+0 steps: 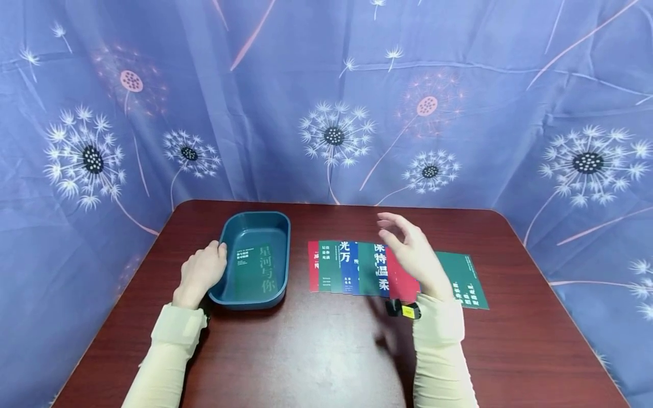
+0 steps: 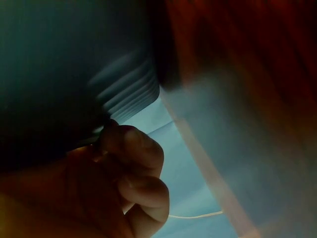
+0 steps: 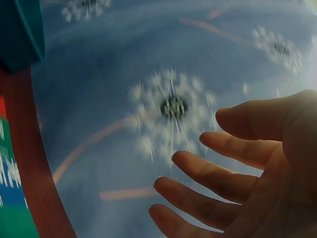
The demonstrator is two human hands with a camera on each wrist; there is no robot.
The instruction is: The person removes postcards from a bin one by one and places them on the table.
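Observation:
My left hand [image 1: 201, 272] holds the left rim of a teal plastic basin [image 1: 260, 231]; in the left wrist view its fingers [image 2: 143, 148] curl at the basin's ridged side [image 2: 131, 89]. A green card [image 1: 249, 266] with pale writing lies on the basin floor. Raised over the overlapping row of printed cards, my right hand [image 1: 415, 255] has relaxed, spread fingers and nothing in them. The row has a red card [image 1: 313, 275] at its left end, a blue card [image 1: 349, 277], a green card [image 1: 368, 277], another red card [image 1: 402, 283] partly behind the hand, and green cards [image 1: 456, 266] at the right.
The dark red wooden table [image 1: 306, 351] has rounded back corners. Behind it hangs a blue curtain [image 1: 275, 124] with dandelion prints. A black wrist strap with a yellow tag [image 1: 408, 311] sits at my right cuff.

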